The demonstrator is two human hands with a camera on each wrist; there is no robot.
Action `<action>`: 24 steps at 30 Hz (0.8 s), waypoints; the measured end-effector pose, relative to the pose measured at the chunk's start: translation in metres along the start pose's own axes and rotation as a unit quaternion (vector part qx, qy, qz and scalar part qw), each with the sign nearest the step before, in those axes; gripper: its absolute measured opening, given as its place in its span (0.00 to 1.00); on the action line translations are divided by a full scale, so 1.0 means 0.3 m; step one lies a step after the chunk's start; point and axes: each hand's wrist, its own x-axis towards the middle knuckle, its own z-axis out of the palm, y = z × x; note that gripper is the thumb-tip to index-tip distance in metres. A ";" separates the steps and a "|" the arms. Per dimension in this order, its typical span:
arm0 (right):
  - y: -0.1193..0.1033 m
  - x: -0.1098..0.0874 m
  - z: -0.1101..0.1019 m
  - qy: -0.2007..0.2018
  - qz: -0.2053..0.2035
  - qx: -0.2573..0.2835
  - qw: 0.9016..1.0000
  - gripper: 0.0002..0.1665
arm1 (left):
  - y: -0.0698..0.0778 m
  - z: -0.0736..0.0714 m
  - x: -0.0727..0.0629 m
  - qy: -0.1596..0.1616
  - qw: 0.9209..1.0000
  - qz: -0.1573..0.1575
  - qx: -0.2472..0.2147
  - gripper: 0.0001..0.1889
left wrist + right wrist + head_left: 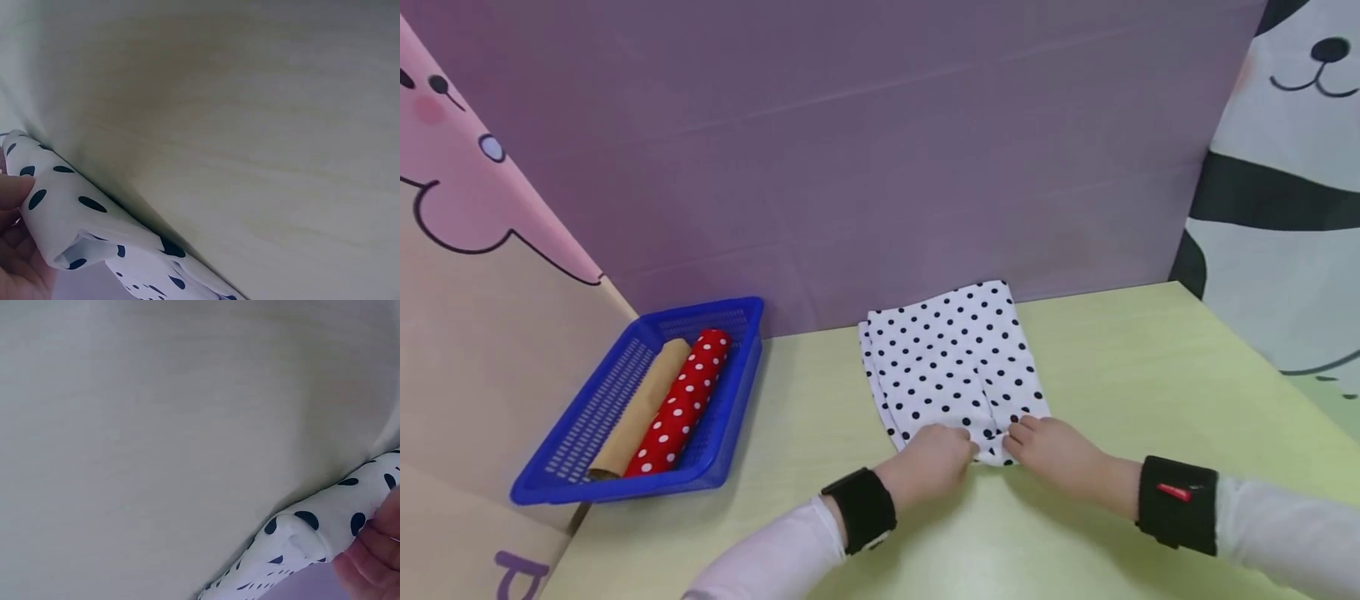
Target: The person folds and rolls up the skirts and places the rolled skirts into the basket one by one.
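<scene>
A white cloth with black dots (951, 358) lies folded flat on the pale table, its far end against the purple backdrop. My left hand (932, 465) grips the near edge at its left, fingers curled over the fabric. At the right of the same edge, my right hand (1060, 454) pinches the cloth. Between the two hands the fabric bunches and creases. In the left wrist view the thumb presses on a thick, rolled-over edge of the cloth (62, 194). The right wrist view has the other end of that rolled edge (337, 519) against the fingers.
A blue plastic basket (718, 450) stands on the left of the table (1120, 367). Inside it lie a tan roll (643, 408) and a red roll with white dots (681, 404) side by side. Printed fabric walls border the table at the back, left and right.
</scene>
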 end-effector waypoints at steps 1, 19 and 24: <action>-0.005 -0.008 -0.005 -0.003 -0.002 0.004 1.000 0.16 | -0.005 -0.001 0.002 0.001 1.000 -0.006 -0.018 0.06; 0.023 -0.016 0.009 -0.055 0.020 0.021 0.998 0.23 | -0.110 0.000 0.055 -0.046 0.932 -0.141 -0.330 0.10; 0.041 0.005 0.024 -0.090 0.056 0.086 0.991 0.21 | -0.132 0.008 0.060 -0.049 0.899 -0.190 -0.392 0.08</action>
